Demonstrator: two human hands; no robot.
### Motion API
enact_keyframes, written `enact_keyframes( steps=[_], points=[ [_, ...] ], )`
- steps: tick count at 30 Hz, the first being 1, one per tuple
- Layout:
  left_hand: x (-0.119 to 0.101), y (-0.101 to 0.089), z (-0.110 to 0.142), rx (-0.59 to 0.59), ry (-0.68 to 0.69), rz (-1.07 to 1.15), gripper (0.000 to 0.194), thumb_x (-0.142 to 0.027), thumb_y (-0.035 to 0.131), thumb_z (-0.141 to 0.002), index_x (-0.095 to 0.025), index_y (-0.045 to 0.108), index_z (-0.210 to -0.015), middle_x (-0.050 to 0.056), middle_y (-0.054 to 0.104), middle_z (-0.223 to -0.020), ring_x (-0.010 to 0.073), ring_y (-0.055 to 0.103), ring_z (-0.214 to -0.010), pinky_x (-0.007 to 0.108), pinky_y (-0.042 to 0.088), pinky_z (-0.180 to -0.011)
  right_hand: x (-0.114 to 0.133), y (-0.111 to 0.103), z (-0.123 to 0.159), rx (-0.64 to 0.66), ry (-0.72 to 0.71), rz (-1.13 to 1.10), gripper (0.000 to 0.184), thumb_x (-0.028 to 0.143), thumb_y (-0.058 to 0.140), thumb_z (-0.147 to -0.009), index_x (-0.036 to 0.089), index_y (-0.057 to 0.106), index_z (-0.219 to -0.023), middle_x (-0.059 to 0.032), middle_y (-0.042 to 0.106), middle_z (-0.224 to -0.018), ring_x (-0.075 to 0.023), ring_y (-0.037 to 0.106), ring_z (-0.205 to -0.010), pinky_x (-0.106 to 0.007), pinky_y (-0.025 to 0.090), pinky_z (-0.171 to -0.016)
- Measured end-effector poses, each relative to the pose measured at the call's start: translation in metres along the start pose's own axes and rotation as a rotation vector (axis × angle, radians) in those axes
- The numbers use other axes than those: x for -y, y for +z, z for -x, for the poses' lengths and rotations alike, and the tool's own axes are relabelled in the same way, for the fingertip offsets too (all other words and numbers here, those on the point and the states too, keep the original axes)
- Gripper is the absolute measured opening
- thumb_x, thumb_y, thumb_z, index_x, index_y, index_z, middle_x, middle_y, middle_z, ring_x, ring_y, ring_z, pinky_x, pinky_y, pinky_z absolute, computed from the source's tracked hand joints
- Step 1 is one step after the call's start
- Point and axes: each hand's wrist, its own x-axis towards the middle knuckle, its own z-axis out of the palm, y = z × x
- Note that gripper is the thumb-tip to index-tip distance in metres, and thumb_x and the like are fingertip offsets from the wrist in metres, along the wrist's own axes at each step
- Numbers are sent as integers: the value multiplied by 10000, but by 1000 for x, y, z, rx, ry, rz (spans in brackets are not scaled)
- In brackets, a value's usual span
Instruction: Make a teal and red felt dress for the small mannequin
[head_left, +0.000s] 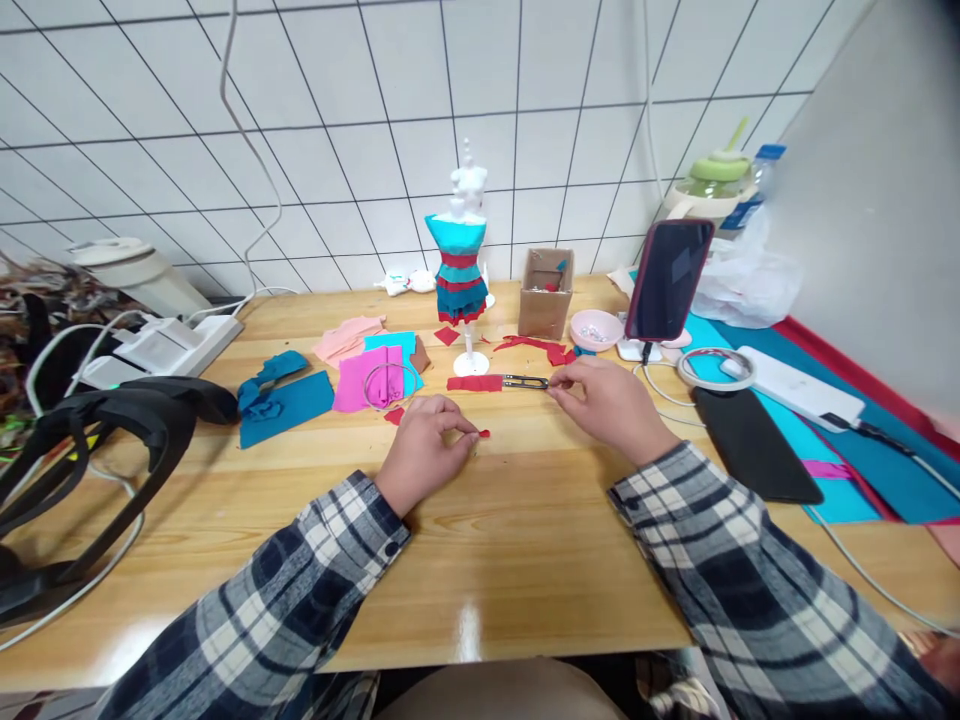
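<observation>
Currently, from my remote seat, I list: left hand, palm down, knuckles raised, reaching in over the tabletop from a plaid sleeve; its grip narrow, thumb and forefinger pinching a small red scrap; right hand, palm down, wrist bent inward, fingers angled left; its grip narrow at the right end of a black slotted tool, though I cannot tell whether the fingers clasp it or only touch it.

Containers: one open cardboard box, red and blue scraps inside; one pink bowl, small shiny pieces inside; one green-lidded jug, at the back right.

Positions: the small red scrap at the left fingertips, nearer me than the tool; the black slotted tool flat, between the right fingertips and a red fabric strip, its left end meeting that strip; the strip lying just in front of a white dress form, which stands upright in blue and red cloth.
</observation>
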Motion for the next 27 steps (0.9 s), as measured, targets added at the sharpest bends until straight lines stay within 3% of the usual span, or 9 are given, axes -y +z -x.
enact_keyframes(
  steps=[7,13,18,20,22,25,27],
  points=[
    [3,0,-2,-3,-111,129,93,-287,675,-770,-222,738,-753,37,628,-826,202,569,-848,375,424,-802,-9,8,0,196,-13,148,198,300,541,-865,224,720,-899,-63,690,-915,-213,595,-945,-296,397,-781],
    [3,-1,-2,9,-187,223,110,-301,669,-765,-210,726,-743,43,628,-830,198,589,-846,370,446,-820,-4,23,-1,222,-3,204,194,233,505,-873,202,691,-828,-75,669,-862,-217,596,-906,-296,398,-739],
    [1,-2,-3,36,-268,317,157,-343,664,-755,-194,711,-748,50,650,-845,195,610,-834,348,462,-804,-4,30,-2,172,30,166,196,220,473,-896,152,656,-891,-117,658,-908,-236,593,-893,-322,410,-744],
    [-1,-1,-3,45,-327,360,198,-384,667,-748,-190,705,-747,50,666,-850,194,615,-817,334,464,-777,3,31,-1,129,71,0,162,218,504,-879,156,654,-881,-100,665,-904,-223,591,-882,-319,415,-756],
    [-4,-1,-3,37,-406,452,244,-426,669,-742,-183,695,-752,45,682,-842,190,617,-796,316,464,-748,16,33,1,117,140,-314,145,245,540,-861,167,662,-869,-65,680,-879,-191,594,-835,-297,427,-742],
    [-9,0,-2,2,-525,641,286,-455,684,-727,-172,672,-764,28,688,-788,173,610,-740,287,461,-693,40,37,7,242,281,-889,246,376,596,-828,159,694,-887,-42,705,-851,-159,604,-755,-271,451,-693],
    [-12,0,-1,-10,-568,712,286,-446,701,-717,-167,666,-766,18,681,-756,158,598,-701,273,454,-666,55,40,12,283,328,-1062,297,427,628,-792,155,717,-873,-31,702,-812,-139,579,-694,-252,431,-640]
  ],
)
